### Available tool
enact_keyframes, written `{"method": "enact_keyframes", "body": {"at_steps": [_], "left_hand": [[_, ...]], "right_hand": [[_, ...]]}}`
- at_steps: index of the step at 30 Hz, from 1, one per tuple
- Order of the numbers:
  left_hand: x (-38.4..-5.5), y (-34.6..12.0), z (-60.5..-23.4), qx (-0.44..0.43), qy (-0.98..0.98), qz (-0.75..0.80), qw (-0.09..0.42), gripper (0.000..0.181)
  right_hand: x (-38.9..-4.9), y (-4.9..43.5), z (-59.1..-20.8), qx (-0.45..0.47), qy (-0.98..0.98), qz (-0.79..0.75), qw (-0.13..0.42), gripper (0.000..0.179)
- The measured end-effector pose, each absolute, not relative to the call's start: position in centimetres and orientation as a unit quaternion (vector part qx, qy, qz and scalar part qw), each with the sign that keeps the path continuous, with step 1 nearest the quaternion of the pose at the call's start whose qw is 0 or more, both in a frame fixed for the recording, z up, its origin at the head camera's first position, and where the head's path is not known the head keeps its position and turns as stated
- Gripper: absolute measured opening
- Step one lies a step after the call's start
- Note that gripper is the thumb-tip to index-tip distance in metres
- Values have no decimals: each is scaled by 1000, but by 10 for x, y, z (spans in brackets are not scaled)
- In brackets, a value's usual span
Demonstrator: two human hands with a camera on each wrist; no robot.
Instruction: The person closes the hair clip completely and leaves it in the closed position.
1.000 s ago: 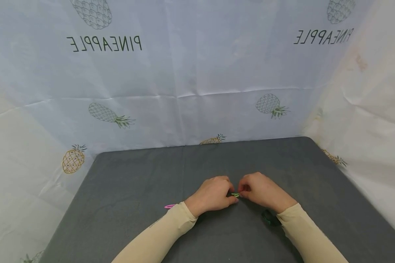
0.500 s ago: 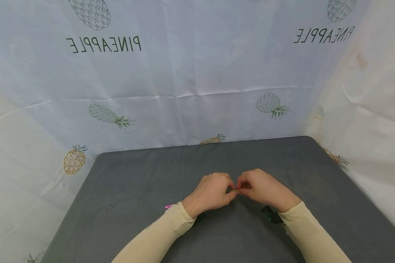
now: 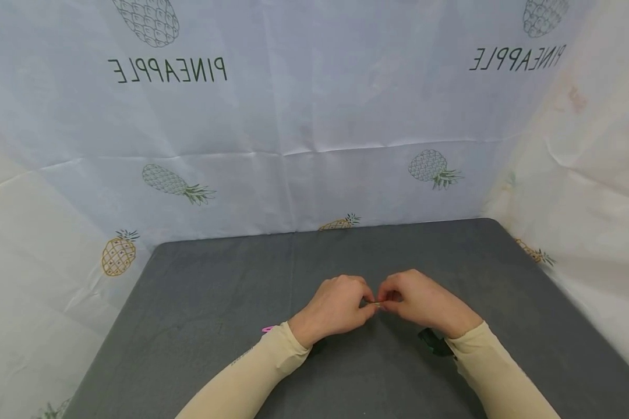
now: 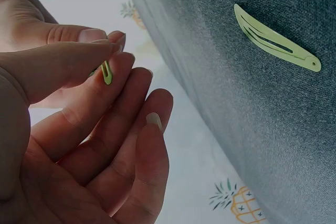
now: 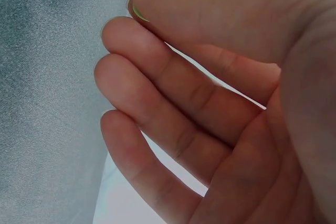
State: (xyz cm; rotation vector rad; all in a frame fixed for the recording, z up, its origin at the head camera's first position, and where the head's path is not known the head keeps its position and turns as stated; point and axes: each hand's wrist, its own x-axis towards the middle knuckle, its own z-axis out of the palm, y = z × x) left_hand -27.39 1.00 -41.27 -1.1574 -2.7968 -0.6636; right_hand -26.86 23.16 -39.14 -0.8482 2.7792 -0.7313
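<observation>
Just above the grey table, my left hand [image 3: 335, 305] and right hand [image 3: 421, 299] meet fingertip to fingertip. Between them is a small yellow-green snap hair clip [image 4: 107, 72], pinched by the thumb and index finger of each hand. Most of this clip is hidden behind the fingertips; the right wrist view shows only a thin green sliver. The other fingers of both hands are loosely bent. In the left wrist view, another yellow-green hair clip [image 4: 277, 43] lies flat on the table cloth. A pink hair clip [image 3: 267, 329] shows partly past my left sleeve in the head view.
The dark grey cloth-covered table [image 3: 215, 279] extends around both hands. A white curtain [image 3: 293, 116] printed with pineapples hangs behind it and along the sides. A dark wrist camera [image 3: 434, 342] sits under my right wrist.
Both hands have risen slightly from the table and drawn closer together with the hair clip between them, now less visible. Over the last half second they have hardly moved.
</observation>
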Motion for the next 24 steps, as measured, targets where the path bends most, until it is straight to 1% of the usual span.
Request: {"method": "enact_keyframes", "body": {"at_steps": [11, 24], "left_hand": [[-273, 9, -410, -379, -900, -214, 26, 12], [-274, 7, -409, -385, -896, -220, 24, 11]], "right_hand": [[-267, 231, -386, -270, 925, -252, 92, 15], [-266, 234, -386, -277, 920, -262, 88, 15]]}}
